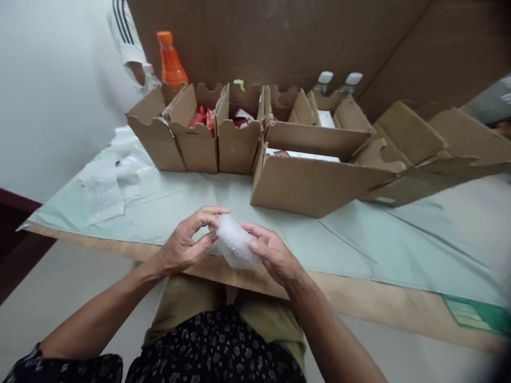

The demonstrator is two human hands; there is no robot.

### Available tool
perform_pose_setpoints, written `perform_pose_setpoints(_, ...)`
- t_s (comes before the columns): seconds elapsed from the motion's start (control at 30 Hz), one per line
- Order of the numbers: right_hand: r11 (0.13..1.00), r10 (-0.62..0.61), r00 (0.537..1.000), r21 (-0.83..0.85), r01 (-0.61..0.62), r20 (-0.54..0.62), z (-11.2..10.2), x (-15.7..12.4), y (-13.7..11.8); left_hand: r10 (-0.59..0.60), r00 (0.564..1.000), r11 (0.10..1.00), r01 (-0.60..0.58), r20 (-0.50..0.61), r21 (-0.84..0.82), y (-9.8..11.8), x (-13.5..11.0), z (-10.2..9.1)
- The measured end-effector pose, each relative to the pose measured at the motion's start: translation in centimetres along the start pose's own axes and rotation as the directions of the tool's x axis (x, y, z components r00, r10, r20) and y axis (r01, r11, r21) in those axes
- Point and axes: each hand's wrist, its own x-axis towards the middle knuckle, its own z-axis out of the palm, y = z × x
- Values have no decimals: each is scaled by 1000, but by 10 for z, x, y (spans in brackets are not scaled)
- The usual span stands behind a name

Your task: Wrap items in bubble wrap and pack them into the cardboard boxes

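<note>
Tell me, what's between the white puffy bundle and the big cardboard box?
Nothing but a bare stretch of the pale green sheet lies between the bundle and the box, seen in the head view.

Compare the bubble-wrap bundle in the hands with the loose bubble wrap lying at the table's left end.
The bubble-wrap bundle is rolled into a compact wad; the loose bubble wrap lies spread out in rumpled sheets. The bundle is gripped between the left hand and the right hand at the near edge of the table; the loose bubble wrap rests on the table, untouched, beside the cardboard boxes. Both are white and translucent.
</note>
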Motion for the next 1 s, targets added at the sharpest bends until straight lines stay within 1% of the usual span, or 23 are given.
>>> perform_pose_setpoints(0.03,999,-22,999,-24,21,-40,1,-2,0,-30,1000,1000,30,9,9,-3,0,7)
perform_pose_setpoints(0.07,994,-77,990,-89,67,-118,1,-6,1,-69,997,997,69,23,22,-6,0,12)
perform_pose_setpoints(0.1,971,-177,959,-197,134,-221,1,-11,0,-109,993,993,107,45,46,-8,0,15)
perform_pose_setpoints(0.13,917,-315,897,-342,204,-310,1,-16,0,-137,988,988,131,71,82,-9,1,16)
perform_pose_setpoints(0.17,822,-470,809,-509,256,-353,1,-23,0,-142,986,983,130,92,129,-10,2,17)
perform_pose_setpoints(0.2,690,-613,715,-669,276,-337,0,-30,1,-111,989,978,91,100,186,-11,4,16)
perform_pose_setpoints(0.23,541,-719,637,-798,265,-277,-2,-37,2,-45,995,967,20,94,253,-12,7,15)
perform_pose_setpoints(0.27,400,-781,594,-886,235,-194,-5,-46,4,45,995,941,-70,84,330,-14,9,14)
perform_pose_setpoints(0.3,283,-798,592,-938,202,-113,-9,-54,8,138,987,897,-160,82,412,-15,11,13)
perform_pose_setpoints(0.33,204,-785,616,-964,171,-57,-14,-62,11,219,971,839,-237,95,490,-17,12,13)
perform_pose_setpoints(0.37,169,-760,649,-975,142,-38,-20,-71,16,274,954,780,-294,122,552,-18,12,13)
perform_pose_setpoints(0.4,175,-731,680,-978,115,-51,-27,-79,19,304,940,732,-335,155,593,-19,10,13)
perform_pose_setpoints(0.43,210,-704,705,-974,90,-87,-33,-86,22,319,928,701,-367,192,612,-20,8,14)
perform_pose_setpoints(0.47,259,-683,719,-964,68,-132,-38,-93,23,326,918,686,-394,226,611,-20,4,16)
perform_pose_setpoints(0.53,344,-662,721,-938,51,-204,-43,-101,21,326,906,690,-423,270,587,-19,-5,19)
perform_pose_setpoints(0.6,366,-659,730,-925,99,-182,-41,-101,15,309,907,706,-421,286,570,-15,-14,22)
perform_pose_setpoints(0.63,355,-648,749,-924,139,-136,-37,-98,11,291,911,712,-411,293,570,-14,-17,23)
perform_pose_setpoints(0.7,303,-581,814,-930,209,-7,-29,-89,7,255,920,713,-387,298,584,-11,-22,24)
perform_pose_setpoints(0.73,261,-529,847,-939,224,55,-25,-83,7,238,926,711,-372,294,597,-11,-24,24)
perform_pose_setpoints(0.8,155,-418,900,-967,203,122,-20,-71,10,213,940,701,-337,265,629,-15,-27,22)
perform_pose_setpoints(0.9,5,-291,952,-995,105,99,-24,-60,19,175,963,675,-269,206,687,-29,-30,13)
perform_pose_setpoints(0.97,-32,-269,960,-997,68,74,-31,-58,24,138,974,657,-226,179,719,-39,-30,4)
perform_pose_setpoints(1.0,-21,-286,956,-998,64,67,-35,-58,25,123,977,652,-210,172,728,-42,-29,0)
